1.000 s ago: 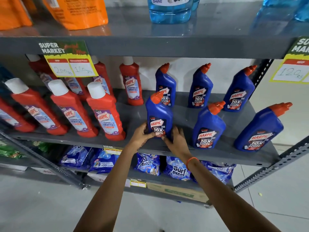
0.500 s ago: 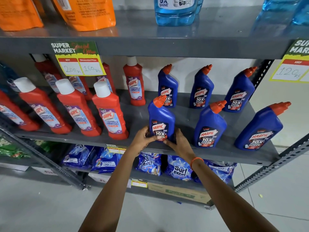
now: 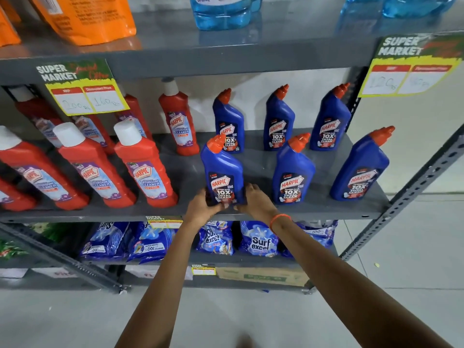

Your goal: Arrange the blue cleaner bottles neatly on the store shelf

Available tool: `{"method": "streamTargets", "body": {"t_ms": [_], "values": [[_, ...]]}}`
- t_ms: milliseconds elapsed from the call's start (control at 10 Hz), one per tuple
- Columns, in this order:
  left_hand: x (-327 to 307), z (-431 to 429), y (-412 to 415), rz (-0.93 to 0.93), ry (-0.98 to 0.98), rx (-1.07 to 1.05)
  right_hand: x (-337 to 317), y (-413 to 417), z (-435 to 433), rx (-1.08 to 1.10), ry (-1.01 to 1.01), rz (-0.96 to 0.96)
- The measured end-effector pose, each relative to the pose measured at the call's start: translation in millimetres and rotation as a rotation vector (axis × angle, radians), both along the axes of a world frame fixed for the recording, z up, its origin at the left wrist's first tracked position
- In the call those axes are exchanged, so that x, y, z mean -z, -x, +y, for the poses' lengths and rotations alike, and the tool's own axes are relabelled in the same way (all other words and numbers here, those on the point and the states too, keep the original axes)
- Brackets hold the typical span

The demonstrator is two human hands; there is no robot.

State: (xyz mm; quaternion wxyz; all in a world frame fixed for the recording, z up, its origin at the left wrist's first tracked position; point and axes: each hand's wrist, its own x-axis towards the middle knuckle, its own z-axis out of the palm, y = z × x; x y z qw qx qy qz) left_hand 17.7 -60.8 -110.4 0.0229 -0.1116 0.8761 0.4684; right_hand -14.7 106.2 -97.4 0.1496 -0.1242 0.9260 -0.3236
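Observation:
Several blue Harpic cleaner bottles with orange caps stand on the grey middle shelf. The front-left blue bottle stands upright near the shelf's front edge. My left hand grips its base from the left, and my right hand, with an orange band on the wrist, grips it from the right. Two more front-row blue bottles stand to its right. Behind them a back row of three blue bottles lines the wall.
Red Harpic bathroom cleaner bottles fill the shelf's left half. Price tags hang from the upper shelf, which holds orange pouches and light blue bottles. Surf Excel packs lie on the shelf below.
The front-left blue bottle has stayed between my two hands, shifting slightly on the shelf. My view has moved a little closer and to the left.

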Motion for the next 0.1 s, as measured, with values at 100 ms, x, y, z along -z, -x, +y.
{"method": "streamTargets", "body": {"t_ms": [100], "values": [[-15.4,15.0,-11.0,-0.088,0.268,0.017,-15.4,-7.1,4.6,-0.007,-0.041,-0.037]]}}
